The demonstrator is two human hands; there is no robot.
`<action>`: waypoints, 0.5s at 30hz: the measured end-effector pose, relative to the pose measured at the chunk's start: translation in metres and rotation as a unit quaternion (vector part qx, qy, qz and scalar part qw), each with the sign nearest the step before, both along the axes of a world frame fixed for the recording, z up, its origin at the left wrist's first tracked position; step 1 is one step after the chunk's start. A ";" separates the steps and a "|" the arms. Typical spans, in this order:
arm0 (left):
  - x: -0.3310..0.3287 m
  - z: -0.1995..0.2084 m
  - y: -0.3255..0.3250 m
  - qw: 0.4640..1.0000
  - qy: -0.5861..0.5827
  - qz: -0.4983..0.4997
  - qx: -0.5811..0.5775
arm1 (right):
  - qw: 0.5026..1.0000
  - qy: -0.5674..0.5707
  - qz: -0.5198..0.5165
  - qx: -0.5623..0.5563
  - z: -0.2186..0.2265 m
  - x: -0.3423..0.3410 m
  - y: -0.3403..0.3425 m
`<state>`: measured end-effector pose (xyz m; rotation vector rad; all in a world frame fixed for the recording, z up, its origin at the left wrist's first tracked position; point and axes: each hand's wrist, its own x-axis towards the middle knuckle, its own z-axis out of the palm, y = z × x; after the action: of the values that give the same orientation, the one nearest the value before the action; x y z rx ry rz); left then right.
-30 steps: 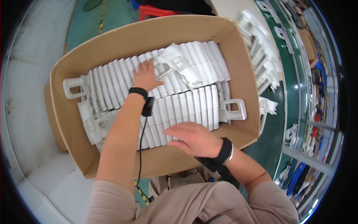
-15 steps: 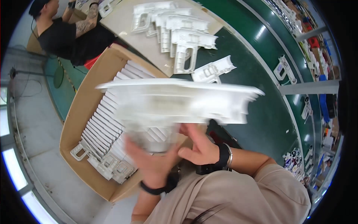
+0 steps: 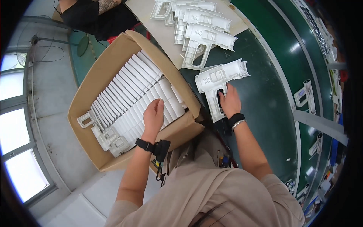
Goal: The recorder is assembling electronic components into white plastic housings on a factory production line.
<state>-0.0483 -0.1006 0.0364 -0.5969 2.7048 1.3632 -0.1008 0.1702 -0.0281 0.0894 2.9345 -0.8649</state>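
My right hand [image 3: 231, 103] is closed around the handle of a white plastic gun-shaped shell [image 3: 221, 77], thumb and fingers at the grip's side. This shell lies over the green surface, with part of another white piece showing behind its upper left edge. My left hand [image 3: 154, 115] hovers above the cardboard box [image 3: 85, 81], its fingers curled together and nothing visible in them. Inside the box stand tight rows of thin white-wrapped pieces [image 3: 128, 81]. Several bare white shell parts [image 3: 107, 138] lie at the box's near left end.
Overlapping gun-shaped shells [image 3: 208, 34] are piled on a pale board [image 3: 168, 45] beyond the box. A green conveyor line [image 3: 280, 41] runs along the right, bearing more shells [image 3: 305, 97]. At the upper left sits another person in black [image 3: 85, 19].
The shell that both hands held up in front of me has come down to the right onto the green surface. My left hand has let go and moved over the box.
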 end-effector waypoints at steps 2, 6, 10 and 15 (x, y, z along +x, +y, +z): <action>-0.005 -0.010 -0.008 0.989 -0.070 0.056 0.118 | 0.995 -0.079 -0.059 -0.006 0.008 -0.003 -0.004; -0.016 -0.015 0.006 0.983 -0.047 0.060 0.168 | 0.975 -0.209 -0.030 0.071 0.000 -0.022 0.011; -0.010 0.003 0.017 0.977 0.021 0.058 0.203 | 0.992 -0.092 -0.025 -0.080 0.016 -0.012 0.033; -0.027 0.029 0.027 0.981 0.066 0.005 0.180 | 0.945 0.099 -0.066 -0.304 0.009 -0.069 -0.019</action>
<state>-0.0754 -0.0736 0.0651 -0.5012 2.4517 1.8943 -0.1702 0.1511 -0.0191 0.1662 2.6975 -1.8496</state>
